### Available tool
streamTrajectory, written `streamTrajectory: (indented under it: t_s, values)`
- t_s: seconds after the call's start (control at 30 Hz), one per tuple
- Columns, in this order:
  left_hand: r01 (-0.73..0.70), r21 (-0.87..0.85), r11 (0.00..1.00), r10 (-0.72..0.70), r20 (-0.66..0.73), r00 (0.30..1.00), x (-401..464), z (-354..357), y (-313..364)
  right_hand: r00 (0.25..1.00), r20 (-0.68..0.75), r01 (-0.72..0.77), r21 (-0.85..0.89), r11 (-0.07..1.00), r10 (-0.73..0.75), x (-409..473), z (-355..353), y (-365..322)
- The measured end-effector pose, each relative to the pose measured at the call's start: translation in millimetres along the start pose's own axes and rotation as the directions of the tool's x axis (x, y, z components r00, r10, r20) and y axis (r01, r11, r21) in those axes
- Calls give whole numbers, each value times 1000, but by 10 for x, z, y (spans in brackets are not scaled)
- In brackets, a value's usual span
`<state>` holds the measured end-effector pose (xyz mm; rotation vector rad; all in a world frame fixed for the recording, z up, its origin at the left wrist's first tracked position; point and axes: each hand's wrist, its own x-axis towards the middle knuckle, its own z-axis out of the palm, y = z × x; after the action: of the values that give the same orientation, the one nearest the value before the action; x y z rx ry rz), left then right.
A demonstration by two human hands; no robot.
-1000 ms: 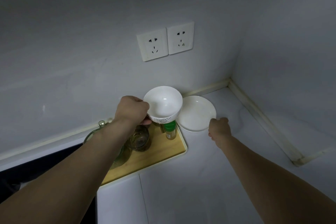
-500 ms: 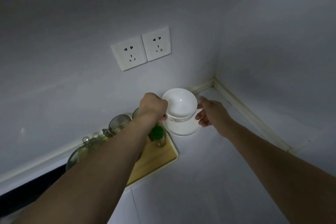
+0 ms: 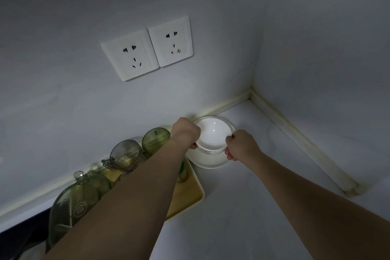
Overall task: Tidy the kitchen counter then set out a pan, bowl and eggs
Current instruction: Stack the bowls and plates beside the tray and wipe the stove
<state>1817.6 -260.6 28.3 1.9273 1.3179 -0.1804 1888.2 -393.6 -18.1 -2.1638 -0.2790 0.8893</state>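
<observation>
Bowl (image 3: 213, 133): on the plate (image 3: 209, 162), right of tray (image 3: 185, 194) | left hand (image 3: 185, 133), right hand (image 3: 240, 145): both curled, gripping opposite rim sides | handling: glazed ceramic, likely rigid, slippery, breakable; hold by rim.

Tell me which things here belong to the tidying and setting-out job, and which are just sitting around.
In the job:
- round white ceramic bowl, gripped by both hands, left and right
- flat white round plate under the bowl

Lying about:
- yellow wooden tray
- two green ribbed glass cups
- green glass jug
- white double wall sockets
</observation>
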Motion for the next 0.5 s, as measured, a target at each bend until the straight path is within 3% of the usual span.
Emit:
streamTrajectory:
  t_s: [0.13,0.37,0.5]
  values:
    - [23,94,995,-24,12,1000,94,57,-22,999,-47,10,-84,996,-14,137,141,111]
    - [59,-10,998,-58,44,997,169,124,-43,996,-79,35,-174,984,-49,232,220,163]
    - [18,-73,997,-13,67,998,153,127,-1,998,-66,2,-127,992,-10,232,211,147]
